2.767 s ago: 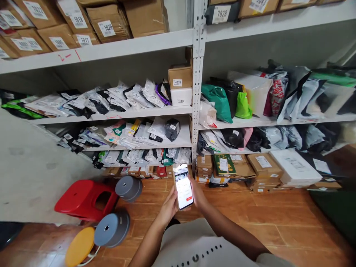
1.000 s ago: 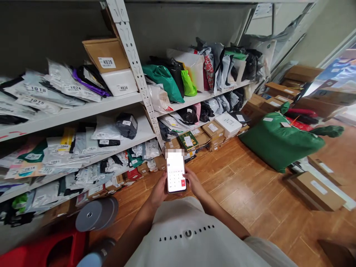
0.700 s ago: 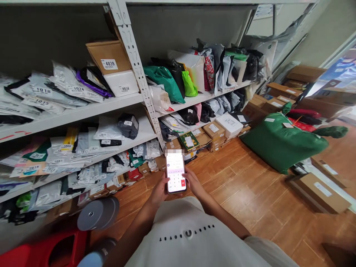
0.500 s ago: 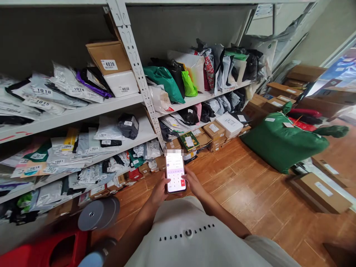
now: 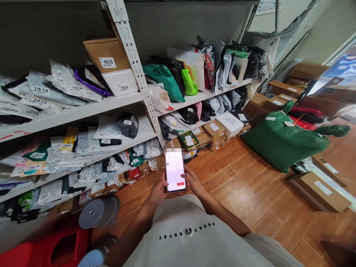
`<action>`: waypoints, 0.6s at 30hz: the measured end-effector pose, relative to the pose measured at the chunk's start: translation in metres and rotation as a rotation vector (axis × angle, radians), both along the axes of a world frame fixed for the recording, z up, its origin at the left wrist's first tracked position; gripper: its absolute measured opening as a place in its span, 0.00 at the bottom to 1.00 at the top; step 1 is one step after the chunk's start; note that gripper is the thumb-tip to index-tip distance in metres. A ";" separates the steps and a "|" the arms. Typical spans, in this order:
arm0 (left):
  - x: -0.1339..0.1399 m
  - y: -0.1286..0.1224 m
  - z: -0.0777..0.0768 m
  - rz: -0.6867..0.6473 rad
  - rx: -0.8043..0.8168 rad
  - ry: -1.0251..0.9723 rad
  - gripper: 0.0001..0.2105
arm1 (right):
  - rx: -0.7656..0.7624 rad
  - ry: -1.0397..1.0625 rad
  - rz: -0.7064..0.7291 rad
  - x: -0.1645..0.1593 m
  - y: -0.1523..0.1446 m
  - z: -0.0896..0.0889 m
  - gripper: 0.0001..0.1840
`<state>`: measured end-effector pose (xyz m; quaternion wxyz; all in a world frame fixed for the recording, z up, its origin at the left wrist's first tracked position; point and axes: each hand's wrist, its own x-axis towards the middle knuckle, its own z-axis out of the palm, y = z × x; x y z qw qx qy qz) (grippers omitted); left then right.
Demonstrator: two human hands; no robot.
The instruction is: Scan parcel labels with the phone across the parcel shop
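Note:
A smartphone (image 5: 175,172) with a lit screen is held upright in front of my body, between both hands. My left hand (image 5: 159,190) is closed round its lower left side, the thumb at the screen's edge. On the right side, my right hand (image 5: 194,181) grips the phone with its thumb over the screen. A red button shows near the bottom of the screen; the small text is too fine to read. The fingers behind the phone are hidden.
White metal shelves (image 5: 111,102) hold many labelled parcels and bags. On the wooden floor (image 5: 222,174) lie a bulging green sack (image 5: 286,139) and a cardboard box (image 5: 319,191). A red plastic stool (image 5: 55,248) and grey round-topped containers (image 5: 93,213) stand at lower left.
The keypad on the phone's screen has gone; a plainer page with a small red button at the bottom shows instead. Both hands still hold the phone in nearly the same place.

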<state>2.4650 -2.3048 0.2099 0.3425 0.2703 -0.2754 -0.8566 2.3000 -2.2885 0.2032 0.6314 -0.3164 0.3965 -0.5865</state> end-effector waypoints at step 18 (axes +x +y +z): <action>-0.005 -0.011 -0.007 -0.012 -0.027 0.007 0.40 | 0.034 0.083 -0.130 -0.002 -0.026 -0.002 0.17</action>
